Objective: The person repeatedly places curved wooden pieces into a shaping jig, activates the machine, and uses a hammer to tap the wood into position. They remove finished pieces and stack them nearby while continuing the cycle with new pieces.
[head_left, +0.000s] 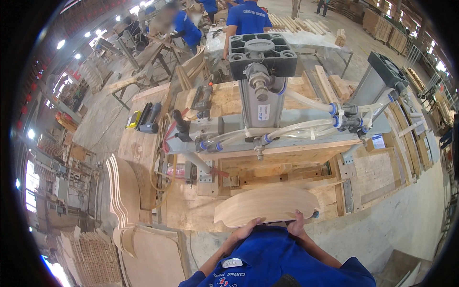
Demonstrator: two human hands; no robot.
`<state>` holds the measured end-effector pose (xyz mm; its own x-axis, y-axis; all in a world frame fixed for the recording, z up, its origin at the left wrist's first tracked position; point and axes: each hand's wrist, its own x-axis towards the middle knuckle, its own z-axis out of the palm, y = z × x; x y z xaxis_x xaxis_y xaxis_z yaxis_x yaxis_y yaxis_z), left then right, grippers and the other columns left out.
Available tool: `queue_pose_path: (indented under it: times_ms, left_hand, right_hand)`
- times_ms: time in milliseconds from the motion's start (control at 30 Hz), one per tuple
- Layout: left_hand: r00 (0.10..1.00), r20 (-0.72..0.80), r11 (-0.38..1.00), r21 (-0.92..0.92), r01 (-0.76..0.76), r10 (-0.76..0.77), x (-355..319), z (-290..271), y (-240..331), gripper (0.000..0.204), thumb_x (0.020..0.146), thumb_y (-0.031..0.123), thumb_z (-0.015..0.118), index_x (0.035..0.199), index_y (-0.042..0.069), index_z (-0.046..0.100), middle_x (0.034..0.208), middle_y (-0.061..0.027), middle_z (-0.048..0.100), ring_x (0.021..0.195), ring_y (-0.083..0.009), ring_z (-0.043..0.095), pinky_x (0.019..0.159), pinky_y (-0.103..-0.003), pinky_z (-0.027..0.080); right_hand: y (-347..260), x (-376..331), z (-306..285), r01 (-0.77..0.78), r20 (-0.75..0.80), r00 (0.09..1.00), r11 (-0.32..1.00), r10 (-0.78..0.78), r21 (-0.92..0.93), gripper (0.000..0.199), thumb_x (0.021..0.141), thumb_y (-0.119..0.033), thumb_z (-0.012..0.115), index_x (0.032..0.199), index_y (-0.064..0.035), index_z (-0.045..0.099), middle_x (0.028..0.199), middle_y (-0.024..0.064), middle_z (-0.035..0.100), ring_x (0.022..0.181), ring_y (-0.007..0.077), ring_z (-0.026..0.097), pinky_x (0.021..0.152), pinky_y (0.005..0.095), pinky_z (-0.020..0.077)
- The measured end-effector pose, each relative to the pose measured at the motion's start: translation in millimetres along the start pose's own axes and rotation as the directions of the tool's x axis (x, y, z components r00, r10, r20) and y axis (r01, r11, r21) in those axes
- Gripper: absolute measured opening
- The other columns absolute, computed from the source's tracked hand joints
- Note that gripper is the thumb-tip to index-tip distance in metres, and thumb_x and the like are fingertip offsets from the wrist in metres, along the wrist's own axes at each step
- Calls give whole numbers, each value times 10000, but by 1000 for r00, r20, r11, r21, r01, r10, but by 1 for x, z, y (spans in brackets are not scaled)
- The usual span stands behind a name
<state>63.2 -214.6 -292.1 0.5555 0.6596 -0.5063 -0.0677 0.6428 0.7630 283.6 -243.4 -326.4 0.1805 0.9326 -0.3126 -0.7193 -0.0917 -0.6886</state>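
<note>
Close to my body I hold a curved plywood panel (pixel 267 203) with a wavy outline, its broad face turned up. My left hand (pixel 249 228) is closed on its near edge, thumb on top. Further right along that edge, my right hand (pixel 297 223) grips the panel too, thumb up on the face; the other fingers are hidden beneath. Just beyond the panel stands a wooden press bench with a large pneumatic cylinder (pixel 260 103) mounted on a grey crossbeam (pixel 306 120). Clear air hoses (pixel 299 131) with blue fittings run across it.
Curved plywood panels (pixel 125 191) stand stacked at the left, above another wooden stack (pixel 91 256). A second cylinder (pixel 370 86) rises at the right. Power tools (pixel 150 117) lie on the bench's far left. Beyond it, people in blue shirts (pixel 247 20) work near a table with wooden strips (pixel 303 25).
</note>
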Motion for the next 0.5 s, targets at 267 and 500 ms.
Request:
queue_pose_path:
  times_ms: [267,500]
  left_hand:
    - [998,41,996,72,45,-48,2,-4,-1,626,993,464,420,1370,-33,464,1367,-158,493,1239,-248,461,1060,-365,345]
    - [998,12,998,-5,57,-57,-3,3,5,589,1018,434,373,1362,-32,482,1354,-150,512,1246,-226,459,1080,-344,323]
  right_hand:
    - [-3,0,-2,-42,58,997,999,43,-21,551,900,-389,537,1344,-84,419,1320,96,503,1254,274,477,1067,453,373]
    - [5,5,-10,-9,39,999,1000,10,-22,578,892,-417,534,1348,-83,414,1320,97,503,1252,279,478,1042,457,395]
